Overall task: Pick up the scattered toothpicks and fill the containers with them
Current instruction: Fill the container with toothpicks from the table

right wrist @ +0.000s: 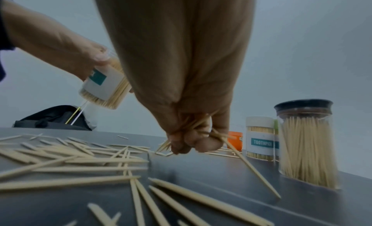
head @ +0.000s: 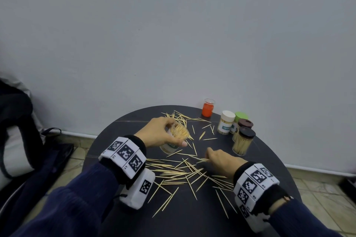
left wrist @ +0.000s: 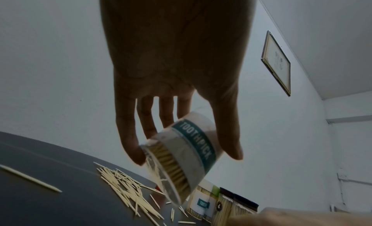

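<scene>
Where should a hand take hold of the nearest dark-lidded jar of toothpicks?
Grip the dark-lidded jar around its clear cylindrical wall below the lid, coming from the table's centre side, probably: it stands upright and other jars crowd its far side.

You see two hands, left (head: 160, 132) and right (head: 221, 161); six containers: one held open jar (head: 174, 138), one orange cup (head: 208, 107), four capped jars (head: 243, 141); loose toothpicks (head: 179, 174) too many to count; one surface (head: 192, 223).
</scene>
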`<state>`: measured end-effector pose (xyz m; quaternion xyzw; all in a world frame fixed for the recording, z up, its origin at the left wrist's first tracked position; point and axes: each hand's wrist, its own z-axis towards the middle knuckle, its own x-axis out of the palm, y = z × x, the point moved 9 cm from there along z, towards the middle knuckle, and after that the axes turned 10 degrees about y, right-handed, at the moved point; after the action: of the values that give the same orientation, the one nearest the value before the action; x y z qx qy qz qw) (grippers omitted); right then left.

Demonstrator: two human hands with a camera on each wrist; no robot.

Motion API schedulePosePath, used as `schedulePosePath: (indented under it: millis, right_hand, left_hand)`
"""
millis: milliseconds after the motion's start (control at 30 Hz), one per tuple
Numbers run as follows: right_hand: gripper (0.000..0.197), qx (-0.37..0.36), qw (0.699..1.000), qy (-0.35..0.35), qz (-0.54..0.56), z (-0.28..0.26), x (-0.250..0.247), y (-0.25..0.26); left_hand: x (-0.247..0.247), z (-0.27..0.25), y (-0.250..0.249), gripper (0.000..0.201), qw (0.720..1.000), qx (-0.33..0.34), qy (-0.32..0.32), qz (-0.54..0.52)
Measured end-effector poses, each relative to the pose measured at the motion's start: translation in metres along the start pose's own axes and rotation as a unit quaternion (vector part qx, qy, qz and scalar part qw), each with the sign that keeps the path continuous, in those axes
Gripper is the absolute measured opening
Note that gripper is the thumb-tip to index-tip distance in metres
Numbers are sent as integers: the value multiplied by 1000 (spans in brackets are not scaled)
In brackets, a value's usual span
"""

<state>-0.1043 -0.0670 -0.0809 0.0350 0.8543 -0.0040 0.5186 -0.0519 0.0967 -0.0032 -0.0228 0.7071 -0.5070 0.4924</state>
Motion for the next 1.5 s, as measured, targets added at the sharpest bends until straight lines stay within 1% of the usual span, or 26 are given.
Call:
schedulePosePath:
  millis: [67,133,233,300,333,367,433,500,533,567,600,667,700,733,767,800,833,900,967,1067,1100,1233,1300,1400,1500]
  right_hand:
    - [27,-6,1000,-6,-7,-2,-5,0]
    - [25,-24,999,-33,2,-9,-15,3]
    - [18,-59,988,-109,93,-21,-38,4]
    - [15,-93,960,-187,187,-29,-57,4]
    - [18,-115,934,-227,251,-34,-67,5]
    - [22,-141,897,-261,328,-40,-77,6]
    - [27,-199,800,-306,477,-52,-95,12]
    - [25,-252,698,-318,590,-58,-107,20]
    - [23,-275,656,-318,628,-60,-111,24]
    - [20,-289,628,-315,650,-59,-113,28]
    - [19,-295,621,-312,656,-59,-114,33]
    - [20,-300,645,-292,640,-59,-110,46]
    - [19,-308,656,-270,634,-59,-106,54]
    - [18,-317,661,-243,635,-57,-100,61]
    - [18,-323,658,-216,644,-55,-94,66]
    - [19,-325,657,-198,651,-54,-89,69]
    - [21,-320,660,-193,652,-53,-86,70]
    - [23,-306,675,-204,640,-51,-85,68]
    - [19,-306,681,-215,630,-53,-88,67]
    - [28,-303,707,-236,594,-55,-95,69]
    - [29,-304,711,-240,586,-54,-95,70]
    - [31,-317,722,-224,573,-49,-89,79]
    - [32,-329,719,-189,582,-45,-80,87]
    - [36,-327,746,-166,556,-47,-74,95]
    - [39,-299,765,-176,542,-49,-76,90]
  left_hand:
    - [3,2,-1,67,1000,0,5,2]
    - [5,3,-3,64,1000,3,9,0]
    - [8,3,-6,60,1000,9,14,-4]
    - [10,2,-7,60,1000,9,19,-12]
    - [11,2,-7,59,1000,9,21,-15]
    - [13,3,-8,58,999,11,23,-19]
    - [16,4,-10,54,999,16,28,-25]
    - [20,5,-13,50,999,22,33,-35]
    - [21,5,-15,49,998,25,33,-39]
    - [22,5,-17,48,998,29,32,-43]
    - [22,5,-20,47,998,32,31,-49]
    - [21,4,-23,43,996,37,30,-72]
    - [19,4,-24,38,995,41,27,-82]
    - [16,3,-25,32,995,44,22,-89]
    - [14,3,-24,29,994,45,14,-94]
    - [10,1,-23,29,994,42,6,-97]
    - [7,0,-22,33,995,39,-2,-96]
    - [5,-3,-20,40,996,37,-5,-77]
    - [7,-6,-19,42,998,37,12,-58]
    - [7,-10,-16,44,998,32,24,-52]
    - [7,-11,-15,44,998,31,25,-54]
    - [2,-13,-14,50,998,29,15,-57]
    - [-2,-13,-12,44,998,25,5,-61]
    - [-3,-13,-9,41,998,18,7,-61]
    - [-6,-15,-9,29,998,19,-2,-63]
